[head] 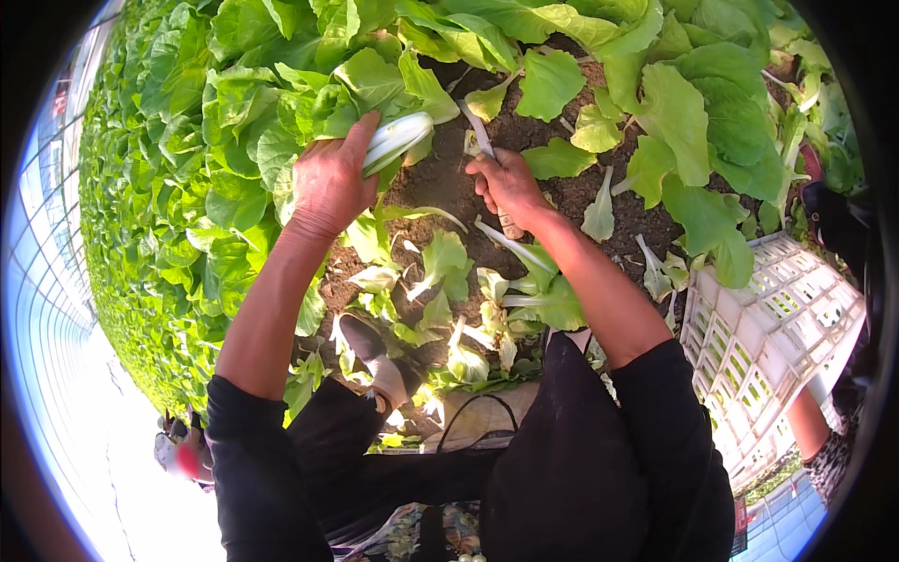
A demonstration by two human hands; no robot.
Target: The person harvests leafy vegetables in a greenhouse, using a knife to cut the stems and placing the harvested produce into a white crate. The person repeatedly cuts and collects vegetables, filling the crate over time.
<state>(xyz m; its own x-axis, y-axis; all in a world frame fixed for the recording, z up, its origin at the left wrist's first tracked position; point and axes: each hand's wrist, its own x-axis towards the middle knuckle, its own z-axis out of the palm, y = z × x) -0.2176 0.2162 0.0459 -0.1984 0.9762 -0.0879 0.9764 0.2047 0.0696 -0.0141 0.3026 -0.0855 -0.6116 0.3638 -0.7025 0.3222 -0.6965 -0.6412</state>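
My left hand (336, 172) grips a head of leafy greens around its pale stalks (399, 140), its cut-looking white base facing right and its leaves spreading away from me. To the right, my right hand (507, 184) is closed round the light handle of a knife (478, 128), whose blade points up and left over the soil. A small pale stub (471, 143) lies against the blade. Loose leaves, some yellowed, are strewn on the soil beneath and around both hands, among them a green leaf (560, 159) just right of the knife.
Dense leafy greens (175, 140) grow at the left and top. A white plastic crate (772, 302) stands tilted at the right, with another person's arm (808, 423) beside it. My shoe (362, 337) rests among loose leaves. Another person (184, 449) is far off at lower left.
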